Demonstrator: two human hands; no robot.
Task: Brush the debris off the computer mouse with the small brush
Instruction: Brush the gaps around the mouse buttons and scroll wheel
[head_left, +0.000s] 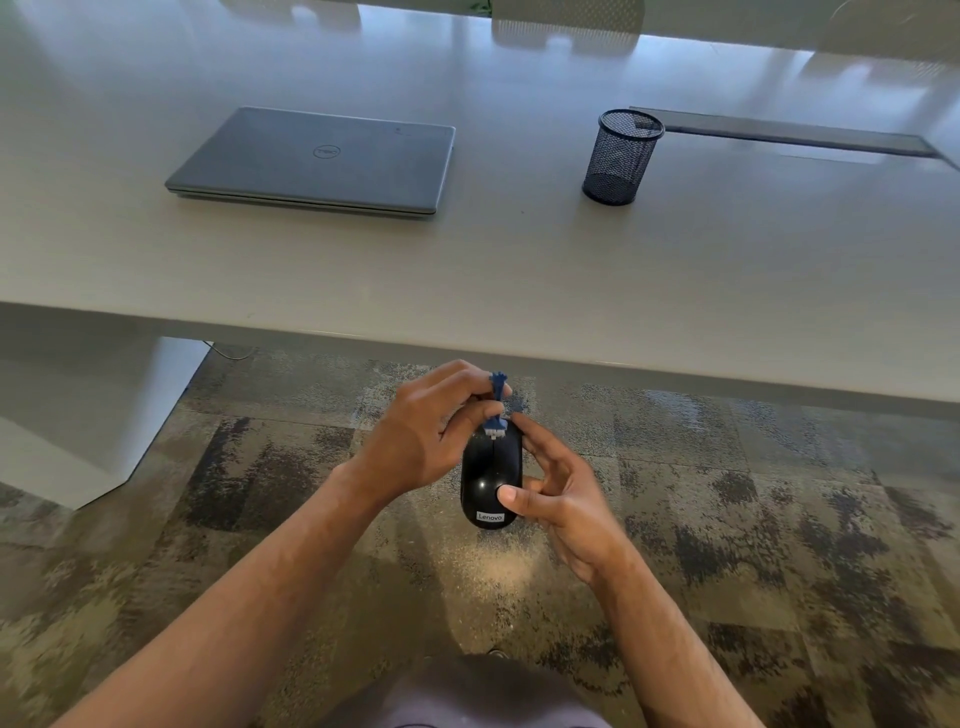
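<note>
Room: both hands work off the worktop (519, 270), over carpet just past its near edge | Mouse (488, 480): one, black, "Lenovo", clamped in right hand (558, 491) fingers | Brush (496, 410): one, blue, pinched in left hand (421, 436), bristles touching mouse front | Worktop: one shut laptop (317, 161) ("Dell") toward far left, one mesh cup (621, 156) far right, well apart

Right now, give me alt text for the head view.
Left hand holds a small blue brush against the front of a black mouse held by the right hand over carpet; closed laptop and mesh cup sit on the table.
</note>
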